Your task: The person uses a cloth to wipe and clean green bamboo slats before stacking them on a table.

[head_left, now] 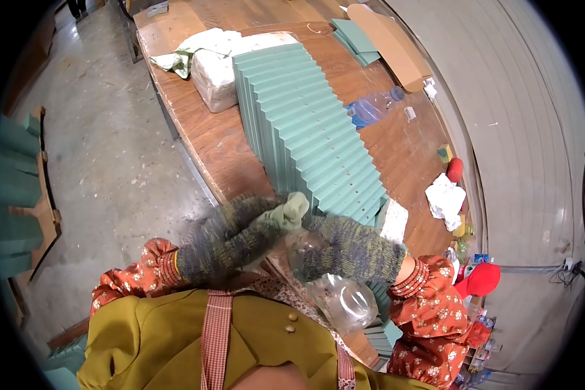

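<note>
Bottle (346, 304) is clasped here by curled right fingers (344, 244) near the stack (318, 130), rag (294, 207) seemingly pinched by blurred left fingers (257, 208), and the stack could be knocked askew if the bottle is swung forward.

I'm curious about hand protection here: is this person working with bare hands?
No: speckled dark knitted gloves cover both the left hand and the right hand.

2 knit gloves (224, 239) (357, 248), 2 slvs (133, 273) (429, 318), 1 lg ridged grn stack (309, 130) & 1 lg bluish btl (374, 108) show.
</note>
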Motion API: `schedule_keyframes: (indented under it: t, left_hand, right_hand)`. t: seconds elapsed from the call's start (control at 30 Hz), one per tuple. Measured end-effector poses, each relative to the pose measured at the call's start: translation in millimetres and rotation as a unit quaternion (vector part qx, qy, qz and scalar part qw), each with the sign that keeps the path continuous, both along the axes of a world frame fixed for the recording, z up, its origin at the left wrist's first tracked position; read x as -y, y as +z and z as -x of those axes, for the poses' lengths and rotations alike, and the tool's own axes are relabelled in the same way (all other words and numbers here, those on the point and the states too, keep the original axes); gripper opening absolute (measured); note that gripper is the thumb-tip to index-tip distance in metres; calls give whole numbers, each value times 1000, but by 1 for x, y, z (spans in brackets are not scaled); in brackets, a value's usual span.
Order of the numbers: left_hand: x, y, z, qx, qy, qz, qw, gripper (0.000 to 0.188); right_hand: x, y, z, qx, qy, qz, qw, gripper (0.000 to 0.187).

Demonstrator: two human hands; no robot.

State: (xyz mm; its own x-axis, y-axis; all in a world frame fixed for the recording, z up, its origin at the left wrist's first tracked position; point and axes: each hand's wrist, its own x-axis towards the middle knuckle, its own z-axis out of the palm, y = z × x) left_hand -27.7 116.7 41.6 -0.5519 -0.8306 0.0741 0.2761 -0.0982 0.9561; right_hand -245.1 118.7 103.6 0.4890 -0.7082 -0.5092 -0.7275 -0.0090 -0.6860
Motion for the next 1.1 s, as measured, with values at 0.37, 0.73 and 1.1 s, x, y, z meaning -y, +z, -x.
schedule_keyframes:
  t: [0.37, 0.73, 1.1]
  left_hand:
    - [63, -35, 65, 85, 152, -101, 980, 32]
    - [44, -20, 52, 372, 292, 432, 768, 55]
    - [29, -45, 44, 365, 248, 378, 814, 44]
  right_hand:
    - [-3, 86, 101, 72, -361, 299, 880, 57]
    - [35, -90, 312, -10, -498, 421, 758, 55]
    - [-17, -93, 350, -157, -522, 219, 809, 97]
